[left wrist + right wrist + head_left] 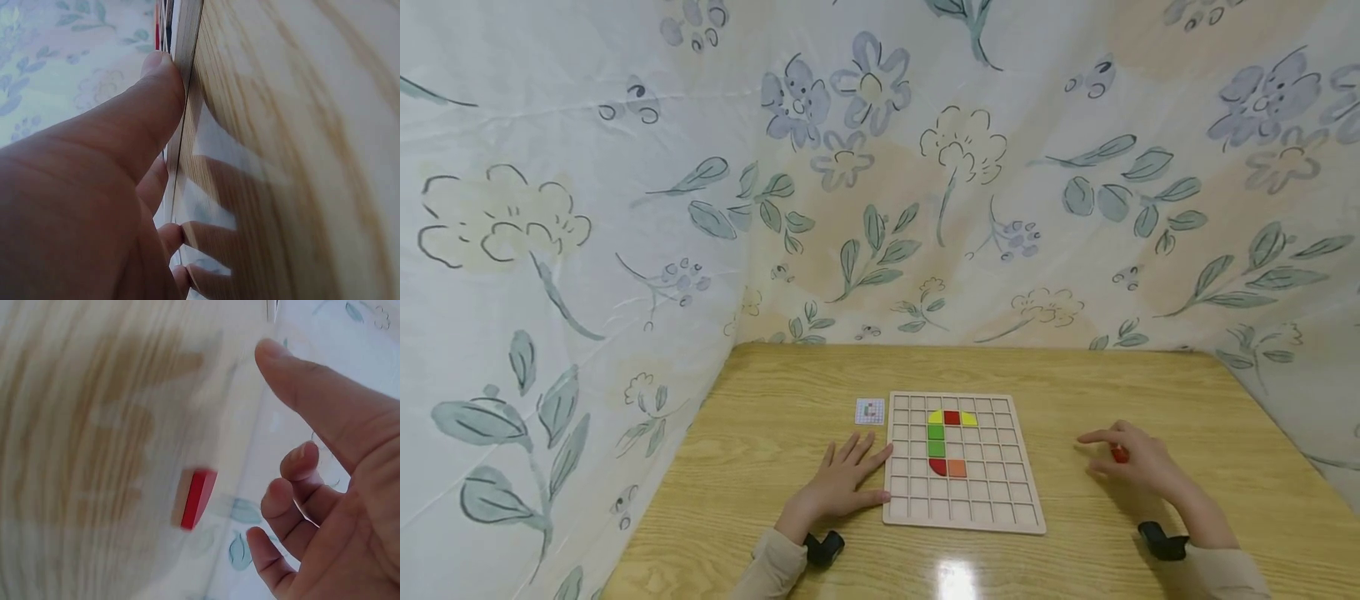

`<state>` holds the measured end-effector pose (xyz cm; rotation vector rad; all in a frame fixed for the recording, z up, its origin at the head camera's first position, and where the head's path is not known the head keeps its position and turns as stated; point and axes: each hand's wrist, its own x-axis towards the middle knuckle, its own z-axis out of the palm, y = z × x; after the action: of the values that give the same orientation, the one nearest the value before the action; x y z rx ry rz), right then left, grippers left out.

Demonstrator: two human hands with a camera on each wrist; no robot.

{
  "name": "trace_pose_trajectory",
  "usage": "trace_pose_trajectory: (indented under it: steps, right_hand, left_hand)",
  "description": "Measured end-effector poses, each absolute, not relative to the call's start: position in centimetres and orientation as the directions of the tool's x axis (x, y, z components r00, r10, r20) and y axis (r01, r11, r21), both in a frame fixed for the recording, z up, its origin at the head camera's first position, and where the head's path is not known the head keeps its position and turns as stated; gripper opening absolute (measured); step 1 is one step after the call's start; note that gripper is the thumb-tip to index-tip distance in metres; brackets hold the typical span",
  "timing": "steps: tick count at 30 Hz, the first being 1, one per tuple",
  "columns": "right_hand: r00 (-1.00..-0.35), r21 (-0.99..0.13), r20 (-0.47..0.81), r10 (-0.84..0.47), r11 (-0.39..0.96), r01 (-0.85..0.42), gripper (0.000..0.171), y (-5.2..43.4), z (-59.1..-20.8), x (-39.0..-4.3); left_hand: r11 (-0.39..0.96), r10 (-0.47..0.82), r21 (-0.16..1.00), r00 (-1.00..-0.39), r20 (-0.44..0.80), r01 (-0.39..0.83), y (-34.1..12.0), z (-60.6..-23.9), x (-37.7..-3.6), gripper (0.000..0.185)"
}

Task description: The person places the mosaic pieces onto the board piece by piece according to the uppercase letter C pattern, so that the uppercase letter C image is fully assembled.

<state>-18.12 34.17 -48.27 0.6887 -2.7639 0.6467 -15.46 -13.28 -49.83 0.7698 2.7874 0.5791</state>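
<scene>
A pale wooden grid board (992,510) lies on the table with a C-like row of coloured pieces in its cells: yellow, red, green and orange. My left hand (844,483) lies at the board's left edge, fingers spread, with thumb and index fingertip touching the rim. In the left wrist view the thumb (153,94) presses against the board's side. Right of the board, my right hand (1138,462) hovers above a red piece (199,499) with a curved side. The right wrist view shows that piece lying on the table, apart from the loosely bent fingers (278,503).
A small pattern card (870,412) lies just left of the board's top corner. The wooden table (790,375) ends at a floral cloth (880,250) that hangs behind it and along its sides. Each wrist wears a black band.
</scene>
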Motion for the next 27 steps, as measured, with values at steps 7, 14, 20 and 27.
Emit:
trace_pose_trajectory:
  steps: [7,14,20,27]
  right_hand:
    - [-0.890,-0.372,0.240,-0.388,0.810,-0.453,0.035,35.8,-48.2,-18.2]
    - [-0.887,-0.400,0.225,-0.403,0.792,-0.461,0.031,37.5,-48.7,-18.4]
    - [-0.890,-0.417,0.192,-0.413,0.787,-0.455,0.033,38.8,-49.1,-18.7]
    - [-0.919,-0.446,0.067,-0.388,0.812,-0.375,0.035,39.9,-48.5,-18.8]
  left_hand:
    - [0.791,0.526,0.411,-0.847,-0.078,0.453,-13.3,-49.9,-15.6,0.071]
    - [0.789,0.526,0.418,-0.846,-0.081,0.451,-13.2,-49.5,-15.5,0.071]
    - [0.787,0.527,0.422,-0.846,-0.082,0.450,-13.2,-49.3,-15.4,0.071]
    - [0.786,0.528,0.424,-0.846,-0.081,0.450,-13.2,-49.2,-15.4,0.071]
